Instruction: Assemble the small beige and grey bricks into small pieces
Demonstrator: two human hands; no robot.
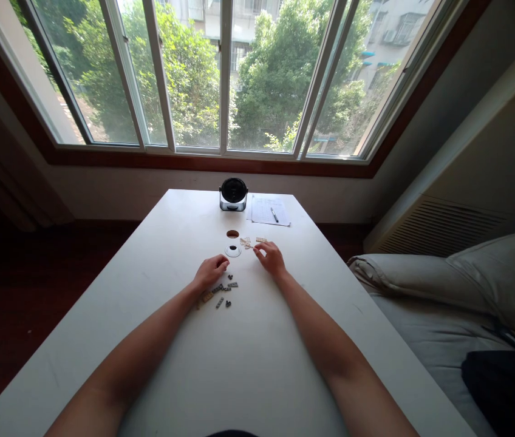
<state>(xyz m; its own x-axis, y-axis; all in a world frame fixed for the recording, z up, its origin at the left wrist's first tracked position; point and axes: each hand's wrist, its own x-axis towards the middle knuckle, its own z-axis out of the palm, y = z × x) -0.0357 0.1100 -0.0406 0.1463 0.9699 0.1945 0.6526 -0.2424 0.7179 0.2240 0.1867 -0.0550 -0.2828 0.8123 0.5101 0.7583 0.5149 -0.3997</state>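
My left hand [212, 271] rests over the white table [234, 376] with its fingers curled together; whatever they hold, if anything, is hidden. Just below it lie several small dark grey building-block pieces [220, 303] with holes, and a tan perforated piece [208, 297] partly beside my wrist. Farther to the right, my right hand [271, 258] has its thumb and fingertips pinched on a small beige building piece [250, 247]. Close to those fingertips is a loose group of beige pieces [244, 241], with a flat studded beige plate [261, 239] behind them.
A round hole [232, 233] is cut in the table, with its ring-shaped cover [232, 251] nearer me. A small black fan [233, 192] stands at the far end, beside paper sheets [264, 211] with a pen [274, 215]. To the right is a bed or sofa [403, 273].
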